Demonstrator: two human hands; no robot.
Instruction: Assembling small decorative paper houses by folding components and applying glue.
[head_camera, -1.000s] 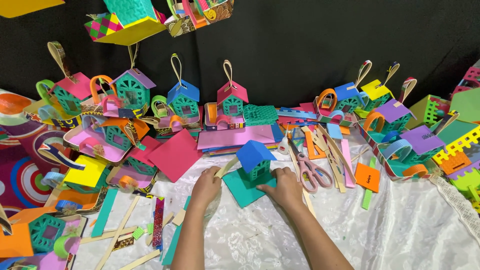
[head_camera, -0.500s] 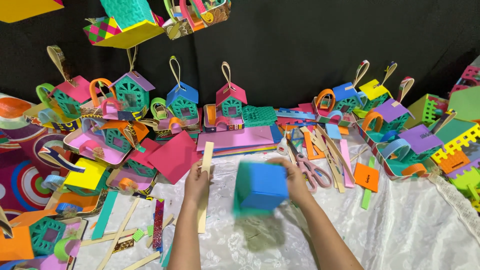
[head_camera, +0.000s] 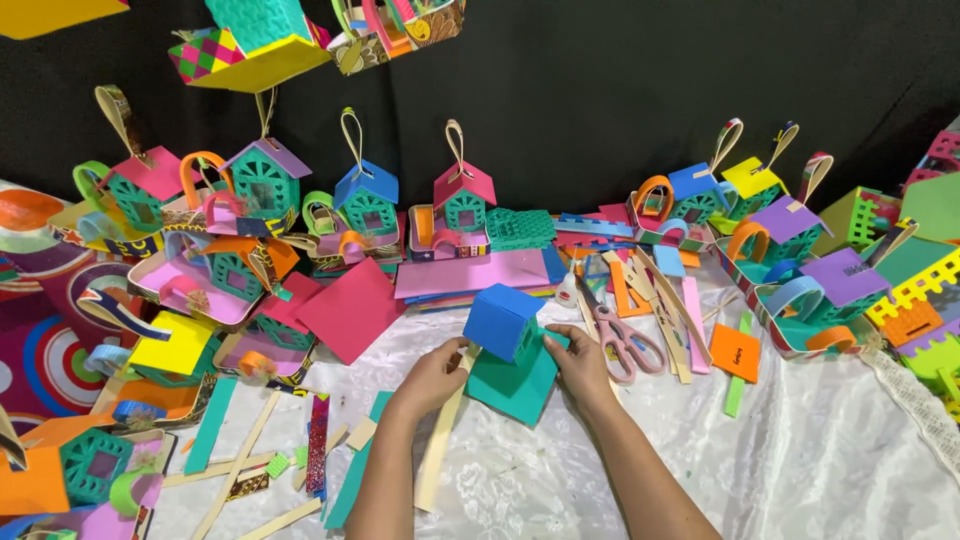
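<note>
Both my hands hold a small foam house (head_camera: 505, 325) with a blue roof and green walls, fixed on a teal square base (head_camera: 515, 385), tilted just above the white cloth. My left hand (head_camera: 432, 375) grips the base's left edge, with a long cream strip (head_camera: 440, 450) lying by its fingers. My right hand (head_camera: 580, 365) grips the base's right side. Pink-handled scissors (head_camera: 615, 335) lie just right of my right hand.
Many coloured foam houses with loop handles (head_camera: 365, 195) line the black backdrop. Pink foam sheets (head_camera: 470, 272) and a magenta square (head_camera: 350, 310) lie behind the hands. Strips and scraps (head_camera: 260, 460) litter the white cloth (head_camera: 800, 450) at left. More crafts (head_camera: 820, 280) crowd the right.
The house was lifted off the cloth toward the camera and tilted, then brought back down; it is now held low and tipped with its blue roof facing up-left.
</note>
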